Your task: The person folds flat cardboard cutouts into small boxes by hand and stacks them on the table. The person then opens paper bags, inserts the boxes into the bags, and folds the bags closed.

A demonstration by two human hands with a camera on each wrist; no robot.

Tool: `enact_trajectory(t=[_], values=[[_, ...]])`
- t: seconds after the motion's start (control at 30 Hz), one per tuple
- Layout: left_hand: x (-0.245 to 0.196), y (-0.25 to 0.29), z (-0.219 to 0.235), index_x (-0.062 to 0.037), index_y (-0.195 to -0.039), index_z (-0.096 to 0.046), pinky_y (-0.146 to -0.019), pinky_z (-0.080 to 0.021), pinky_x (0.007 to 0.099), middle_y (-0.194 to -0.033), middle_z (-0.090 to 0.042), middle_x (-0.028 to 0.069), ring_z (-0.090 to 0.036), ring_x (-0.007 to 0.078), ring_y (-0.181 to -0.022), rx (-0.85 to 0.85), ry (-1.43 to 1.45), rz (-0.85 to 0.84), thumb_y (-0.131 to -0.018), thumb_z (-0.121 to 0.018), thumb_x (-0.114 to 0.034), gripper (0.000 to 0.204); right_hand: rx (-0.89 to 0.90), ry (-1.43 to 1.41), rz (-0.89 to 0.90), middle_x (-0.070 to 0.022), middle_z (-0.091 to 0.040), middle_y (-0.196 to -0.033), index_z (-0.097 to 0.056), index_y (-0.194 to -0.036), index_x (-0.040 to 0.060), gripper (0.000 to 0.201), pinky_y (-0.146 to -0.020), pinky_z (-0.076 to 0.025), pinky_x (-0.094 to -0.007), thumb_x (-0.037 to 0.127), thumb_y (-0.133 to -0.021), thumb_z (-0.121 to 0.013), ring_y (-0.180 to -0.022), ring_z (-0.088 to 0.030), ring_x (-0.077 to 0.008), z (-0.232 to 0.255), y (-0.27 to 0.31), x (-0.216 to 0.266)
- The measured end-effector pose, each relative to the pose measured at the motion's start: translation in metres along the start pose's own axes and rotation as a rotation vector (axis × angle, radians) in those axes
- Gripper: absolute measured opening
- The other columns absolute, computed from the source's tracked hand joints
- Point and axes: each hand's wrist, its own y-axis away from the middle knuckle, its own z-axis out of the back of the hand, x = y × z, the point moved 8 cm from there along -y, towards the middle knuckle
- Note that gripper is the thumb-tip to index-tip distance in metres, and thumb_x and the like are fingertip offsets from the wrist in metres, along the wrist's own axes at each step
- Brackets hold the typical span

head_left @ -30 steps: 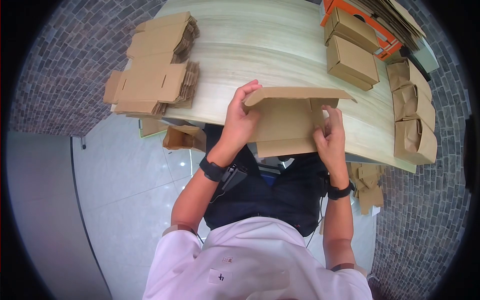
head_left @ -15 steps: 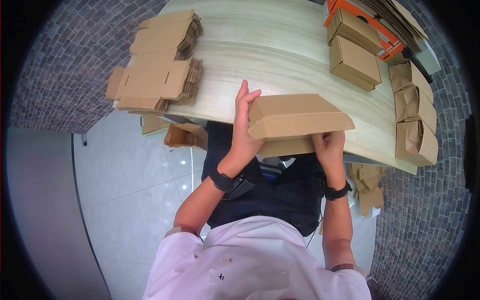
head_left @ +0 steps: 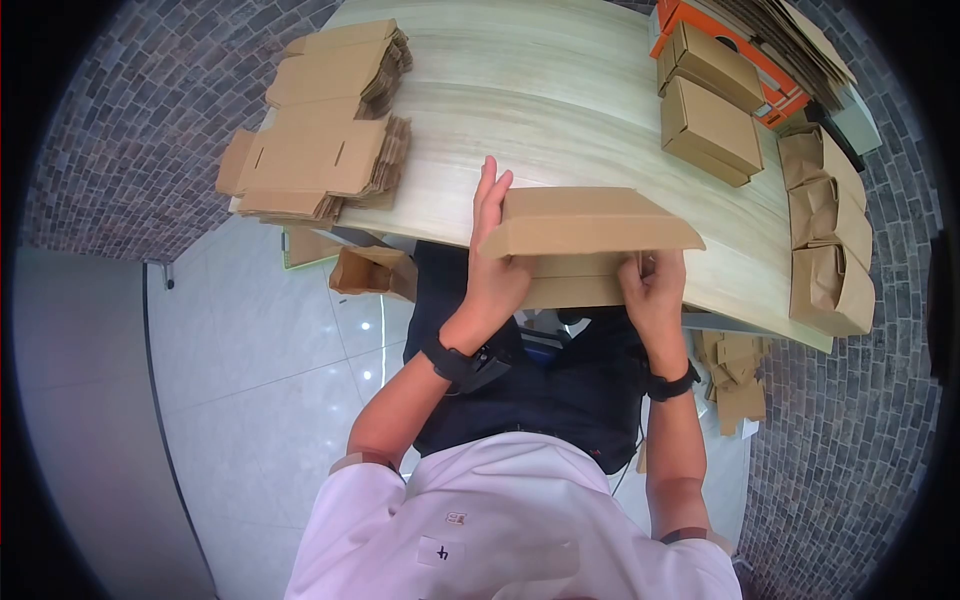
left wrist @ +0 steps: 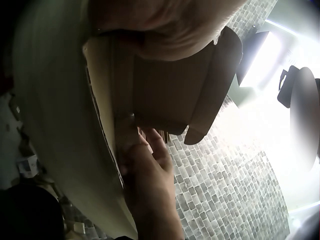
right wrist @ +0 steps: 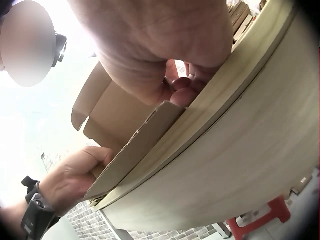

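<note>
A brown cardboard box point(head_left: 590, 215) is held at the table's near edge, its lid tilted over toward the person and the front panel point(head_left: 575, 290) showing below. My left hand point(head_left: 492, 270) holds the left side, fingers stretched up along the outside and thumb on the inner side. At the right side wall, my right hand point(head_left: 655, 295) grips with bent fingers, partly under the lid. From the left wrist, the lid's inner face point(left wrist: 165, 95) stands up with a side flap. The right wrist view shows the front panel's raw edge point(right wrist: 145, 137) along the table edge.
Flat box blanks point(head_left: 310, 150) are stacked at the table's left. Toward the back right sit two closed boxes point(head_left: 715, 130), beside an orange carton point(head_left: 690, 14). Paper bags point(head_left: 835, 285) line the right edge. Cardboard scraps point(head_left: 740, 375) lie below; a red stool point(right wrist: 262, 217) stands under the table.
The lid has swung from raised down toward the person, covering most of the box's inside. My left hand has moved slightly lower along the left side; the right hand stays at the right wall.
</note>
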Motion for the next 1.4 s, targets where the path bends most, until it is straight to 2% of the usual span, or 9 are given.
enact_trajectory(t=[0.37,0.43,0.77,0.83,0.87,1.03,1.17,1.23,1.4], values=[[-0.001,-0.001,0.001,-0.0041,-0.140,-0.044,-0.122,-0.030,0.0461,-0.157,-0.038,0.0222,-0.025,0.0427,-0.154,-0.030,0.048,-0.056,-0.090,-0.068,-0.004,0.056,0.024,-0.026,0.097,-0.0222,-0.059,-0.134,-0.059,-0.136,0.0045,0.060,-0.063,-0.051,-0.0287,-0.010,-0.078,-0.059,-0.102,-0.065,-0.0297,0.003,-0.015,0.027],[0.003,-0.003,0.002,-0.0054,-0.140,-0.044,-0.122,-0.029,0.0457,-0.157,-0.039,0.0219,-0.025,0.0417,-0.154,-0.010,0.094,-0.026,-0.092,-0.067,-0.006,0.053,0.020,0.099,0.271,-0.0209,-0.058,-0.136,-0.054,-0.143,0.0076,0.070,-0.065,-0.052,-0.0291,-0.010,-0.075,-0.059,-0.108,-0.064,-0.0319,0.005,-0.019,0.040],[0.005,-0.012,0.009,-0.0044,-0.146,-0.041,-0.123,-0.024,0.0438,-0.160,-0.035,0.0213,-0.019,0.0368,-0.156,0.068,0.346,0.154,-0.094,-0.069,-0.010,0.060,0.233,0.050,0.226,-0.0144,-0.057,-0.139,-0.057,-0.124,0.0082,0.053,-0.062,-0.053,-0.0285,-0.011,-0.075,-0.059,-0.104,-0.066,-0.0268,0.012,-0.054,0.056],[0.003,-0.013,0.010,-0.0020,-0.153,-0.032,-0.124,-0.020,0.0451,-0.163,-0.028,0.0208,-0.014,0.0350,-0.157,0.153,0.397,0.156,-0.089,-0.079,-0.039,0.088,0.372,-0.196,-0.198,-0.0080,-0.060,-0.128,-0.057,-0.121,0.0091,0.049,-0.056,-0.053,-0.0265,-0.010,-0.076,-0.059,-0.095,-0.065,-0.0189,0.006,-0.057,0.040],[0.005,-0.013,0.012,-0.0020,-0.153,-0.032,-0.124,-0.020,0.0451,-0.163,-0.028,0.0208,-0.014,0.0350,-0.157,0.154,0.397,0.155,-0.089,-0.079,-0.039,0.088,0.419,-0.216,-0.239,-0.0045,-0.060,-0.117,-0.058,-0.121,0.0085,0.048,-0.052,-0.053,-0.0252,-0.010,-0.077,-0.058,-0.083,-0.062,-0.0126,0.004,-0.060,0.034],[-0.013,-0.011,0.015,-0.0004,-0.161,-0.013,-0.126,-0.015,0.0469,-0.168,-0.013,0.0212,-0.011,0.0348,-0.157,0.216,0.614,0.094,-0.055,-0.066,-0.095,0.151,0.560,-0.395,-0.409,-0.0076,-0.059,-0.115,-0.057,-0.122,0.0044,0.046,-0.052,-0.052,-0.0247,-0.007,-0.077,-0.057,-0.068,-0.059,-0.0099,0.002,-0.073,0.033],[-0.009,-0.004,0.016,0.0004,-0.160,-0.012,-0.125,-0.017,0.0469,-0.166,-0.016,0.0217,-0.011,0.0336,-0.157,0.221,0.574,0.027,-0.054,-0.069,-0.094,0.153,0.630,-0.387,-0.455,-0.0112,-0.059,-0.122,-0.056,-0.124,-0.0012,0.048,-0.054,-0.054,-0.0256,-0.002,-0.076,-0.059,-0.071,-0.064,-0.0114,0.001,-0.077,0.031],[-0.010,-0.004,0.017,0.0009,-0.160,-0.014,-0.122,-0.026,0.0453,-0.161,-0.025,0.0221,-0.024,0.0327,-0.153,0.214,0.361,-0.094,-0.058,-0.079,-0.084,0.147,0.650,-0.376,-0.478,-0.0134,-0.059,-0.125,-0.056,-0.127,-0.0029,0.051,-0.054,-0.054,-0.0258,-0.001,-0.076,-0.060,-0.073,-0.065,-0.0122,-0.001,-0.075,0.030],[-0.006,-0.006,0.020,0.0021,-0.158,-0.021,-0.115,-0.037,0.0425,-0.151,-0.039,0.0222,-0.042,0.0316,-0.141,0.119,0.288,0.090,-0.076,-0.083,-0.058,0.119,0.665,-0.377,-0.541,-0.0196,-0.054,-0.136,-0.051,-0.138,-0.0060,0.061,-0.058,-0.056,-0.0251,0.003,-0.080,-0.066,-0.077,-0.069,-0.0151,-0.009,-0.067,0.017]])
